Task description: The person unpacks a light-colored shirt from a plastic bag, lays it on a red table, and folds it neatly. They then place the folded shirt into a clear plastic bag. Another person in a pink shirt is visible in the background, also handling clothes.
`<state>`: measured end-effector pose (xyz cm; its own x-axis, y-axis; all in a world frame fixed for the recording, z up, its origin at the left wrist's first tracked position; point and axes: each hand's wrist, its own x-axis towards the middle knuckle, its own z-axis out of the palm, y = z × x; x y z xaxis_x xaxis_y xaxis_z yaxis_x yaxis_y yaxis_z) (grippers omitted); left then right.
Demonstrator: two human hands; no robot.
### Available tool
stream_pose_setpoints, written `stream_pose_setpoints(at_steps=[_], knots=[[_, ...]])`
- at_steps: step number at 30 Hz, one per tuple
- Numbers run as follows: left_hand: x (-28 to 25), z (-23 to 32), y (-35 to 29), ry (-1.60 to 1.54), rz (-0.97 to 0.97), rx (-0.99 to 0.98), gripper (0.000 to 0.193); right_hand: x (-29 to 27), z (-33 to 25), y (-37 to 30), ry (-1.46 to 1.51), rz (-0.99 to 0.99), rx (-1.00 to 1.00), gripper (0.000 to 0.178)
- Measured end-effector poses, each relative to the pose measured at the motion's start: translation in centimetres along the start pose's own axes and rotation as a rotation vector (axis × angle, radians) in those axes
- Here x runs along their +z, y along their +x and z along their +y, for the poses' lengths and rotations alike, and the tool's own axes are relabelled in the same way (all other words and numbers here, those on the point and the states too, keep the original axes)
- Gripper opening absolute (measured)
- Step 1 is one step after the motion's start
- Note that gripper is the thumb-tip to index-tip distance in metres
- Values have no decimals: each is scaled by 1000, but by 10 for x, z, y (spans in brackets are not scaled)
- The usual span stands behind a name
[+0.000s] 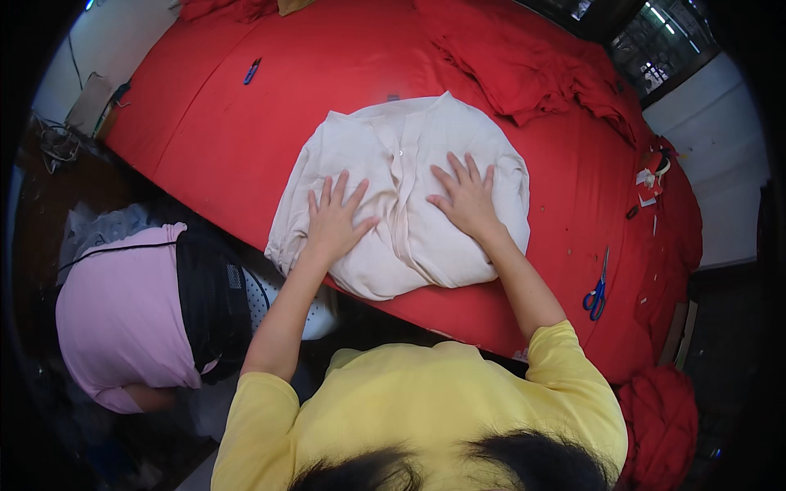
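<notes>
A cream-coloured garment [426, 250] with a front placket down its middle lies bunched on the red cloth-covered table [221, 139] in front of me. My left hand [336, 222] rests flat on its left half, fingers spread. On the right half lies my right hand [468, 200], also flat with the fingers apart. Neither hand grips the fabric; both palms press on top of it. A small shiny spot, perhaps a button or snap, shows on the placket between my hands. The garment's near edge reaches the table's front edge.
Blue-handled scissors [598, 295] lie to the right, a blue pen-like tool [252, 72] at the far left. Crumpled red fabric [532, 69] covers the far right. A person in a pink top [123, 303] bends down at my left, beside a white dotted seat [319, 315].
</notes>
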<state>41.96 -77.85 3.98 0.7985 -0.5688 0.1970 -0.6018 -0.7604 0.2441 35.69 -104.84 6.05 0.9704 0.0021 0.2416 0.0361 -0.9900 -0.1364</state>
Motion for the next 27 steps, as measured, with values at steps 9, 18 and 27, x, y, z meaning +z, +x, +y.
stream_pose_setpoints(at_steps=[9, 18, 27], knots=[[-34, 1, -41, -40, -227, -19, 72, -22, 14, -36, 187, -214, -62, 42], [-15, -77, 83, -129, 222, -474, 31, 28, 112, 110, 212, 219, 239, 25], [18, -93, 136, -762, 191, -596, 17, 65, 127, 153, 744, -79, 408, 26]])
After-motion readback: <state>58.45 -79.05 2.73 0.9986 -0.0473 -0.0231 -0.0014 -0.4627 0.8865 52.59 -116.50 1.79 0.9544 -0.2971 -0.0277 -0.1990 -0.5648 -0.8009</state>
